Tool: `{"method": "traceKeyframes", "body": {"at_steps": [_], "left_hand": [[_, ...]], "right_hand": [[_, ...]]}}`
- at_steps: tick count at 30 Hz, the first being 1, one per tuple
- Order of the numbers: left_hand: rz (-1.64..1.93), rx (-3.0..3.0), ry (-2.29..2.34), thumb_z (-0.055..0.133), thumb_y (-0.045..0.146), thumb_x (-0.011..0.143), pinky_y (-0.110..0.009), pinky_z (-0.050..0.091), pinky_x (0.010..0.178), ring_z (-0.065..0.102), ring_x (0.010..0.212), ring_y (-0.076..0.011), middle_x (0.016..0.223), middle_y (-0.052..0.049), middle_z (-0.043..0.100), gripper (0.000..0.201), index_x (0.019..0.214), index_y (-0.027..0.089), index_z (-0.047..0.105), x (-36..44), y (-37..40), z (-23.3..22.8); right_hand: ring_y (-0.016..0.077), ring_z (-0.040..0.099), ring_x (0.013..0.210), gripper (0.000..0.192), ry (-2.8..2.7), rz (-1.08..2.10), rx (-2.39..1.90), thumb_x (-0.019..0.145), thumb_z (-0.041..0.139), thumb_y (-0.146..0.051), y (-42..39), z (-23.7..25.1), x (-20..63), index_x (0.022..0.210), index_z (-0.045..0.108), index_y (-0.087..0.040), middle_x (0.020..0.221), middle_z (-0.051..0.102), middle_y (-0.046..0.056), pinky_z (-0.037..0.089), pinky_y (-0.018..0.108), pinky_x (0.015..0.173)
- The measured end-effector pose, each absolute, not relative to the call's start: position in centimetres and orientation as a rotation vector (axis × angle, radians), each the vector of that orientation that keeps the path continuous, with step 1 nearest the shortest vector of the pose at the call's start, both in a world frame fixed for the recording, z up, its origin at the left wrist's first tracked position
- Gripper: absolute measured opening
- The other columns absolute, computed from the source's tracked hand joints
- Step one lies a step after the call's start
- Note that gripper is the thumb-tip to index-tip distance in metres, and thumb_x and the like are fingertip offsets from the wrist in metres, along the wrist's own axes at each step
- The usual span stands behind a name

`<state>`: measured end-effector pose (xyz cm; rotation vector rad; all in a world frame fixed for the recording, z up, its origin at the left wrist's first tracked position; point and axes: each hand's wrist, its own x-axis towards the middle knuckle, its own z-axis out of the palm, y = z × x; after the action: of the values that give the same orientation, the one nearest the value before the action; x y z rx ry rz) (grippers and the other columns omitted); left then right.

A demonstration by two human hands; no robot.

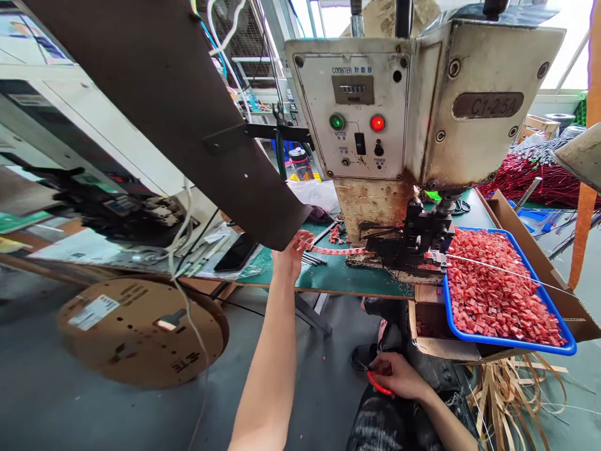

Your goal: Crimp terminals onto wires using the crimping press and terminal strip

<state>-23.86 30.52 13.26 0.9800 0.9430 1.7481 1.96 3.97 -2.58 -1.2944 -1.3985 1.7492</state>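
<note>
Machinery dominates: a worn cream-painted metal crimping press (413,106) stands on a green bench mat (338,275), its counter panel facing the operator, green and red lamps lit. A broad dark brown guide chute (188,106) slopes down from upper left toward the press, apparently to lead the strip in. A blue plastic tray (516,343) sits just right of the die, heaped with small red insulated terminals (493,288), placed to catch output. A brown cardboard reel (141,332) lies flat on the grey floor. The red terminal strip (335,251) runs level into the die; the left hand (291,254) pinches its free end. The right hand (399,376) rests on the lap, clenched on red-handled snips (378,385).
</note>
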Motion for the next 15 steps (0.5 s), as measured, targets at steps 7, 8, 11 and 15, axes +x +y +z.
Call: {"method": "traceKeyframes", "body": {"at_steps": [7, 8, 11, 15], "left_hand": [[1.777, 0.979, 0.948, 0.082, 0.035, 0.068, -0.027, 0.055, 0.069, 0.068, 0.077, -0.0175, 0.078, -0.004, 0.07, 0.021, 0.073, 0.018, 0.07, -23.5, 30.5, 13.9], [1.783, 0.968, 0.947, 0.082, 0.033, 0.067, -0.027, 0.056, 0.07, 0.068, 0.077, -0.0173, 0.078, -0.003, 0.07, 0.02, 0.072, 0.018, 0.07, -23.4, 30.5, 14.0], [1.794, 0.948, 0.94, 0.081, 0.03, 0.067, -0.028, 0.057, 0.074, 0.068, 0.079, -0.0175, 0.078, -0.003, 0.07, 0.016, 0.071, 0.019, 0.07, -23.2, 30.4, 14.3], [1.799, 0.921, 0.93, 0.08, 0.026, 0.067, -0.028, 0.057, 0.073, 0.069, 0.077, -0.0172, 0.077, -0.002, 0.07, 0.014, 0.072, 0.019, 0.07, -23.0, 30.3, 14.5]], "right_hand": [[0.014, 0.061, 0.064, 0.032, -1.379, 1.781, -1.3, 0.079, 0.078, -0.041, 4.0, -2.9, 1.9, 0.099, 0.071, -0.016, 0.072, 0.066, 0.0, 0.042, 0.023, 0.057], [0.014, 0.061, 0.063, 0.032, -1.378, 1.784, -1.299, 0.08, 0.077, -0.041, 4.0, -2.8, 1.9, 0.099, 0.071, -0.016, 0.072, 0.066, 0.0, 0.042, 0.023, 0.057], [0.0141, 0.062, 0.065, 0.031, -1.378, 1.782, -1.296, 0.079, 0.077, -0.039, 4.0, -2.6, 1.9, 0.099, 0.072, -0.016, 0.071, 0.067, -0.001, 0.042, 0.023, 0.059], [0.0147, 0.061, 0.067, 0.028, -1.378, 1.771, -1.296, 0.078, 0.076, -0.037, 3.9, -2.0, 2.0, 0.097, 0.073, -0.017, 0.073, 0.067, 0.0, 0.042, 0.023, 0.06]]}}
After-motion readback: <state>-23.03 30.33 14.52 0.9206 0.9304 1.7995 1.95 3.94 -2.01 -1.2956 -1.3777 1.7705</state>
